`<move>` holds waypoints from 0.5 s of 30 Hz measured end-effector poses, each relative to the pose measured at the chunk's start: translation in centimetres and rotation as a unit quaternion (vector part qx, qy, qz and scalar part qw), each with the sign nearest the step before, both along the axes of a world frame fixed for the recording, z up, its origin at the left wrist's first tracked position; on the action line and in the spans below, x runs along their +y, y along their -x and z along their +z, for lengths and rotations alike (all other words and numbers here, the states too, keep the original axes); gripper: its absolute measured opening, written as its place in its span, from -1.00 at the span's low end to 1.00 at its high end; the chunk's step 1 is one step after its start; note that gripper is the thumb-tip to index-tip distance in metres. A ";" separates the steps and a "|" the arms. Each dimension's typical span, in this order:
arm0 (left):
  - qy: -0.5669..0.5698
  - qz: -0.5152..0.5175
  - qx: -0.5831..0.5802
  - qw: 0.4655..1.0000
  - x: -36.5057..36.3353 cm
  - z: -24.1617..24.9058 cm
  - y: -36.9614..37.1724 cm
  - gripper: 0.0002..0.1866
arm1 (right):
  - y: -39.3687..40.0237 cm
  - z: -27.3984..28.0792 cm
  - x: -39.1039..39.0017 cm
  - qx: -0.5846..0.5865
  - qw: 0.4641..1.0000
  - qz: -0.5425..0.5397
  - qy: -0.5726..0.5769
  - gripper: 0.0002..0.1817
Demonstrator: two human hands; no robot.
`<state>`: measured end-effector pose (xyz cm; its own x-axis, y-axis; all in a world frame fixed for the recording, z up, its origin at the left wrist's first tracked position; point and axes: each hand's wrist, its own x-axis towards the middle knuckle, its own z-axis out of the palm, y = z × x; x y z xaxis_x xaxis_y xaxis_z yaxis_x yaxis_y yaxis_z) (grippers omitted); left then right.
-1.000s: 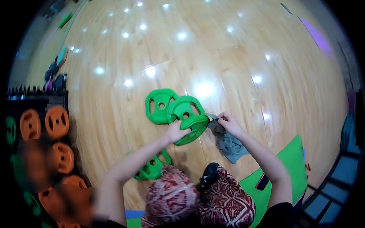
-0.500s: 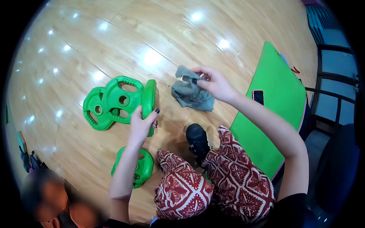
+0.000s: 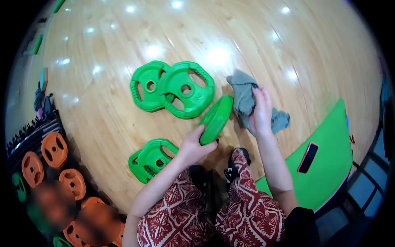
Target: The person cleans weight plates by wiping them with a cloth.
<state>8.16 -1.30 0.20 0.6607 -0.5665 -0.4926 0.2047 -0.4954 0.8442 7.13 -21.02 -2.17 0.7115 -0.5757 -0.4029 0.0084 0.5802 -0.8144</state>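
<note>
My left hand (image 3: 194, 145) is closed on the near edge of a green weight plate (image 3: 217, 119), which it holds tilted, nearly on edge. Grey-green cloth (image 3: 243, 96) hangs bunched in my right hand (image 3: 262, 110), close to the right of that plate; its loose end droops below the wrist. Just beyond, two more green plates lie overlapping on the floor, the marked weight plate (image 3: 197, 97) on top of the left one (image 3: 142, 78). Nearer my left forearm, another overlapping pair of smaller green plates (image 3: 145, 158) rests on the floor.
A phone (image 3: 307, 158) lies on a green mat (image 3: 329, 164) to the right. At lower left stands a rack with several orange plates (image 3: 54, 150) and some green ones. My shoes (image 3: 240, 156) and patterned trousers are at the bottom. Wooden floor (image 3: 103, 45) stretches beyond.
The view has swung left, bringing the plate rack in. My right hand has gathered the cloth and brought it beside the held plate, which now tilts more.
</note>
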 end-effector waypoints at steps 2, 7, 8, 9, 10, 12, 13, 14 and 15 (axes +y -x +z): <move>0.000 0.022 0.035 0.999 1.2 -0.5 0.3 -0.61 | 0.3 -1.8 1.3 0.015 0.999 0.026 0.018 -0.94; 0.058 0.071 0.017 0.996 3.1 -1.0 2.2 -0.64 | -0.1 1.1 2.9 0.019 0.990 0.116 0.076 -0.83; 0.058 0.079 0.015 0.995 3.4 -1.1 2.3 -0.64 | -0.1 1.9 3.1 0.014 0.988 0.120 0.099 -0.83; 0.067 0.070 0.010 0.995 3.8 -1.2 2.2 -0.66 | 0.2 2.3 3.3 0.009 0.985 0.119 0.123 -0.82; 0.077 0.059 0.006 0.995 3.8 -1.3 1.9 -0.67 | 0.5 2.9 3.4 0.014 0.978 0.139 0.152 -0.81; 0.081 0.109 0.060 0.989 3.7 -1.3 2.2 -0.68 | 1.3 4.0 4.6 -0.042 0.952 0.156 0.262 -0.88; 0.081 0.163 0.114 0.977 3.7 -1.3 2.4 -0.70 | 1.2 3.9 5.0 -0.113 0.879 0.172 0.429 -0.89; 0.107 0.198 0.167 0.960 3.9 -1.3 2.3 -0.73 | 1.2 4.2 5.5 -0.173 0.842 0.235 0.454 -0.84; 0.104 0.194 0.169 0.961 3.7 -1.3 2.5 -0.73 | 1.0 4.3 6.4 -0.185 0.789 0.282 0.514 -0.86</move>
